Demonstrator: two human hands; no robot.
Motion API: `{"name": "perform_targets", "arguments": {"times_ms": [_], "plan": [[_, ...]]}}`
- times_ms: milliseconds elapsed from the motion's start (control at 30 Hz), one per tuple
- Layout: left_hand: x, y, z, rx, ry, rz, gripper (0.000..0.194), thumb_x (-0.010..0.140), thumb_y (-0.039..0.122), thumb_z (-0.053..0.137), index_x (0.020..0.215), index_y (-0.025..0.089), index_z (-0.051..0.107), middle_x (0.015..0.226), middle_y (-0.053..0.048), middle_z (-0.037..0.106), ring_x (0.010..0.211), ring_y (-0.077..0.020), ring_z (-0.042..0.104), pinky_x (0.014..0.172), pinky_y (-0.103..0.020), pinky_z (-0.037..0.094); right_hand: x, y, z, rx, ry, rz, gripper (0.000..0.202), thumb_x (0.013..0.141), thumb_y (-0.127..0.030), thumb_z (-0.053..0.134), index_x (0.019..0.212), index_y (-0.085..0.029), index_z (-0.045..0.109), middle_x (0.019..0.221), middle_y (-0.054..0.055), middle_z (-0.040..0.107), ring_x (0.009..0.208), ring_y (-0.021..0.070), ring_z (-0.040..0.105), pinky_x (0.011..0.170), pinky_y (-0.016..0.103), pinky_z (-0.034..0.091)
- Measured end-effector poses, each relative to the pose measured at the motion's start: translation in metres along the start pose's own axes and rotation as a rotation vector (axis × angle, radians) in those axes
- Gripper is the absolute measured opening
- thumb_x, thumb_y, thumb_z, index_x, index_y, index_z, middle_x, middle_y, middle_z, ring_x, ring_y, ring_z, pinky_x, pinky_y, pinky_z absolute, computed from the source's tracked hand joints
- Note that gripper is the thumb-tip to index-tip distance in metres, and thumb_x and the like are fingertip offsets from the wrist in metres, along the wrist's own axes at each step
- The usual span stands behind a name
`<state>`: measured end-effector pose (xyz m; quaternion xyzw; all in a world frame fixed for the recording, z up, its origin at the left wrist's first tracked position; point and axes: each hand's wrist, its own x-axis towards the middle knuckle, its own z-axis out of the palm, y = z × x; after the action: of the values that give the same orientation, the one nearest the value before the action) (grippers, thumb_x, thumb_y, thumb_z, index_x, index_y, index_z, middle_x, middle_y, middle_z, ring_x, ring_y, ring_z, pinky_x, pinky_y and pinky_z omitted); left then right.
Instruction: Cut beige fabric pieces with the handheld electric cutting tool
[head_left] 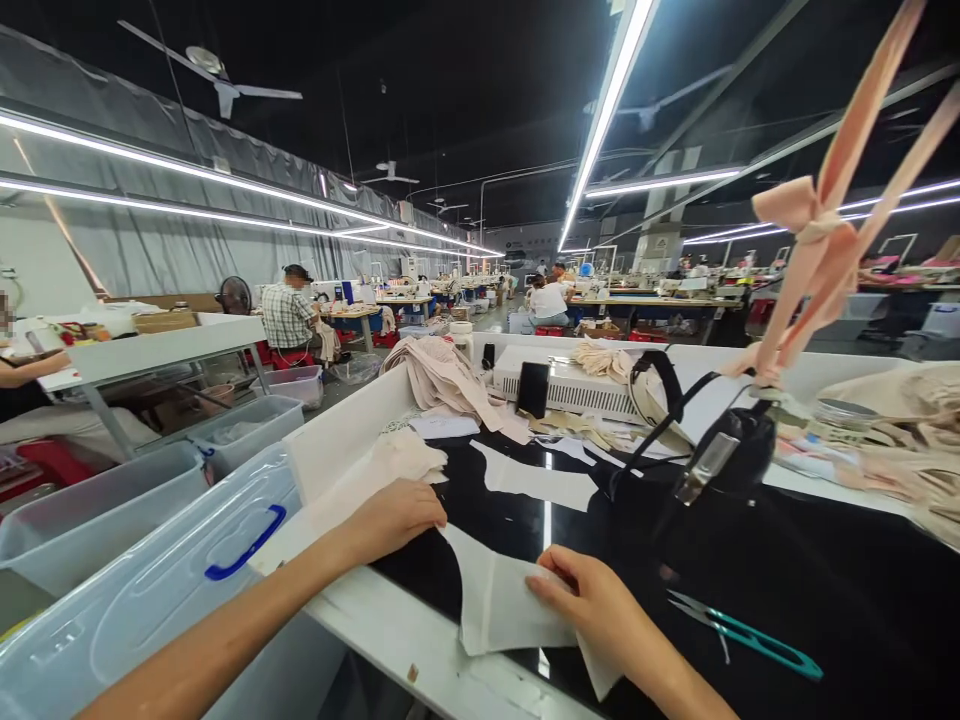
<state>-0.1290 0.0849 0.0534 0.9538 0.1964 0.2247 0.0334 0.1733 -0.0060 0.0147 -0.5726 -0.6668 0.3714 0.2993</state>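
Observation:
A white cut fabric piece (501, 600) spans both of my hands over the black tabletop (637, 570), its lower edge hanging past the table's front. My left hand (401, 515) pinches its upper left corner. On the right side, my right hand (589, 595) grips the piece between thumb and fingers. A second white piece (536, 478) of similar shape lies flat just beyond. Beside my left hand rests a pile of pale fabric pieces (397, 462). Teal-handled thread snips (750, 632) lie to the right of my right hand.
A black iron (739, 450) stands at the right, with peach fabric strips (821, 230) tied above it. Behind are a phone (533, 390), a white vented box (577, 383) and stacked beige fabric (442, 375). Plastic bins (105, 500) stand left. A person in a checked shirt (288, 318) sits farther back.

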Motion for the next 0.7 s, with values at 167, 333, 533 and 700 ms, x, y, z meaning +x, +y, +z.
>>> {"name": "perform_targets", "arguments": {"times_ms": [167, 333, 533, 700], "plan": [[-0.006, 0.009, 0.018, -0.034, 0.063, -0.235, 0.026, 0.106, 0.017, 0.042, 0.111, 0.020, 0.068, 0.112, -0.009, 0.071, 0.107, -0.0235, 0.066, 0.096, -0.038, 0.051, 0.002, 0.001, 0.006, -0.211, 0.036, 0.024, 0.019, 0.090, -0.039, 0.053, 0.079, -0.024, 0.057, 0.074, -0.001, 0.059, 0.072, 0.0187, 0.051, 0.064, 0.030, 0.031], [0.003, 0.055, 0.026, -0.180, -0.017, -0.291, 0.024, 0.100, 0.026, 0.066, 0.123, 0.024, 0.067, 0.122, -0.004, 0.071, 0.116, -0.0215, 0.065, 0.104, -0.032, 0.050, -0.003, -0.001, 0.002, -0.303, 0.014, 0.041, 0.022, 0.093, -0.041, 0.045, 0.083, -0.025, 0.055, 0.077, -0.001, 0.063, 0.075, 0.0201, 0.057, 0.066, 0.031, 0.034], [-0.002, 0.071, 0.026, -0.331, -0.250, -0.460, 0.083, 0.083, 0.047, 0.084, 0.154, 0.021, 0.048, 0.153, -0.015, 0.053, 0.144, -0.0372, 0.046, 0.123, -0.057, 0.027, -0.003, 0.000, 0.002, -0.373, 0.005, 0.084, 0.020, 0.093, -0.040, 0.044, 0.086, -0.026, 0.056, 0.083, 0.000, 0.067, 0.080, 0.0213, 0.062, 0.067, 0.031, 0.037], [-0.014, 0.067, 0.017, -0.362, -0.335, -0.585, 0.109, 0.081, 0.064, 0.078, 0.166, 0.024, 0.022, 0.168, -0.013, 0.025, 0.157, -0.0395, 0.017, 0.126, -0.063, 0.003, -0.004, 0.004, 0.001, -0.414, -0.011, 0.128, 0.020, 0.095, -0.040, 0.043, 0.089, -0.028, 0.057, 0.086, -0.001, 0.069, 0.082, 0.0210, 0.065, 0.067, 0.031, 0.039]]}}
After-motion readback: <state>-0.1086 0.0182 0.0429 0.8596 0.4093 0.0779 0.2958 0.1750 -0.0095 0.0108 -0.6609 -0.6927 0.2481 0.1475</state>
